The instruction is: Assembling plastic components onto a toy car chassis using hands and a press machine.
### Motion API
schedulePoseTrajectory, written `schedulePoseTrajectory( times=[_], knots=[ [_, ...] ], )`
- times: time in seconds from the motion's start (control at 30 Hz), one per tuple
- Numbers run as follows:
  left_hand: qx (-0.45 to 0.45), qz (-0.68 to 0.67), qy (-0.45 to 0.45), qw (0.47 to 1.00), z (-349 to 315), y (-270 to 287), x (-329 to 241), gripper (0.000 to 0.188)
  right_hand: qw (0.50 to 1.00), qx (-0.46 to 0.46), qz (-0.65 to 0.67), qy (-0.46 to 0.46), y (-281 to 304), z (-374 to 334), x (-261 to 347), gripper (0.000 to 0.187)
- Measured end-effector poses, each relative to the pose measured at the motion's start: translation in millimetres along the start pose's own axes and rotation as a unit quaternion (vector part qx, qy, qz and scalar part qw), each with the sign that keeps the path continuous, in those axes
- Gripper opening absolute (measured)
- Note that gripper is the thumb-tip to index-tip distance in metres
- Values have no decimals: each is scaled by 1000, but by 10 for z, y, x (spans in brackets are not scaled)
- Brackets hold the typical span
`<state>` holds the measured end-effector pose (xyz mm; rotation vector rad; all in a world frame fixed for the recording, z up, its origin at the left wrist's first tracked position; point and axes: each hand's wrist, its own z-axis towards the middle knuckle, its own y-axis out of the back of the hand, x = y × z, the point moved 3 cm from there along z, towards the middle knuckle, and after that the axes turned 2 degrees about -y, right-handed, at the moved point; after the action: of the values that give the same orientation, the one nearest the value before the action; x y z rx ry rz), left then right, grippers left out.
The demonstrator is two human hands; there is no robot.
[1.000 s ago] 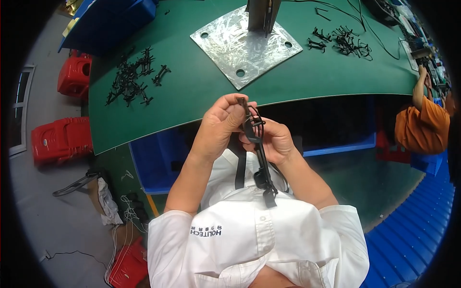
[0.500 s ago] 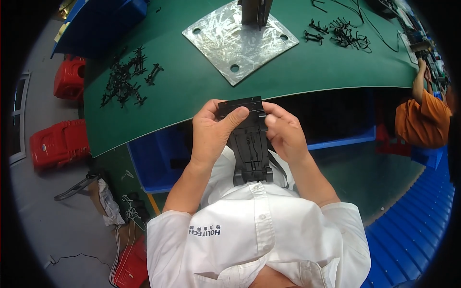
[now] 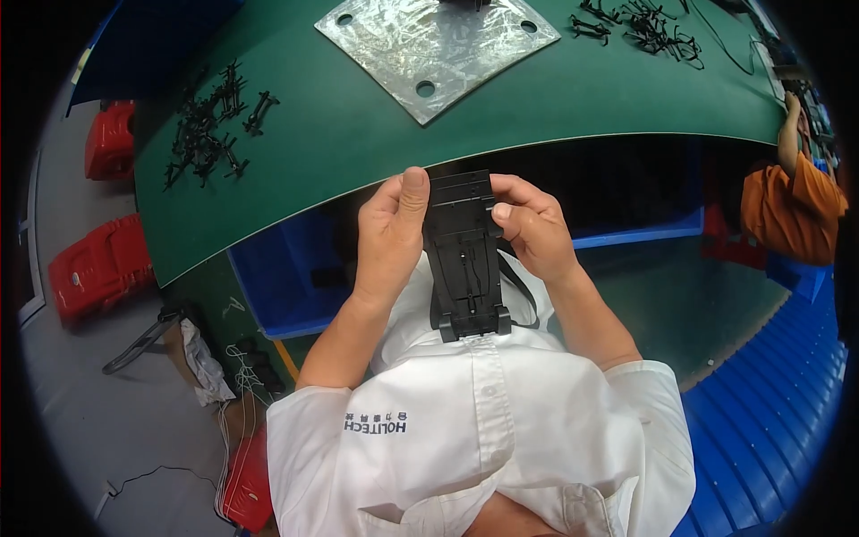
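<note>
A long black plastic bracket-like part (image 3: pixel 467 268) stands out in front of my white shirt, its far end near the table edge. It has a flat block at the far end, a recessed middle with a thin rod or wire, and two rounded lugs at the near end. My left hand (image 3: pixel 390 234) grips its upper left edge, the thumb raised along the side. My right hand (image 3: pixel 537 231) holds its upper right edge, fingers behind it and thumb at a small side lug. The fingertips behind the part are hidden.
On the green table (image 3: pixel 313 170) lie small black parts (image 3: pixel 208 125) in a heap at left, more black pieces (image 3: pixel 658 31) at far right, and a metal plate (image 3: pixel 429 54) with holes. Blue bins (image 3: pixel 268 286) sit below. A person in orange (image 3: pixel 787 210) works at right.
My left thumb has lifted off the part's top face and now points up beside its left edge. My right thumb has extended a little. The view has shifted, so the table appears higher.
</note>
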<state>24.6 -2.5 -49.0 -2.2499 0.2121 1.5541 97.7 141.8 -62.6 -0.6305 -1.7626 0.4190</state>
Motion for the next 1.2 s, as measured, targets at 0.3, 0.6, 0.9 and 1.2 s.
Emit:
schedulePoseTrajectory(
  times=[0.3,0.6,0.9,1.2],
  knots=[
    [-22,23,-19,999,28,-40,41,38,990,-17,-123,64,-30,-2,37,30],
    [-34,16,-18,999,49,-66,95,34,999,-33,-36,14,24,-6,-13,33],
    [-19,-21,42,999,61,-50,139,33,999,-39,-39,-4,38,-48,15,36],
    [-23,-33,44,998,46,-58,164,32,997,-34,-72,6,24,-64,21,32]
  ],
)
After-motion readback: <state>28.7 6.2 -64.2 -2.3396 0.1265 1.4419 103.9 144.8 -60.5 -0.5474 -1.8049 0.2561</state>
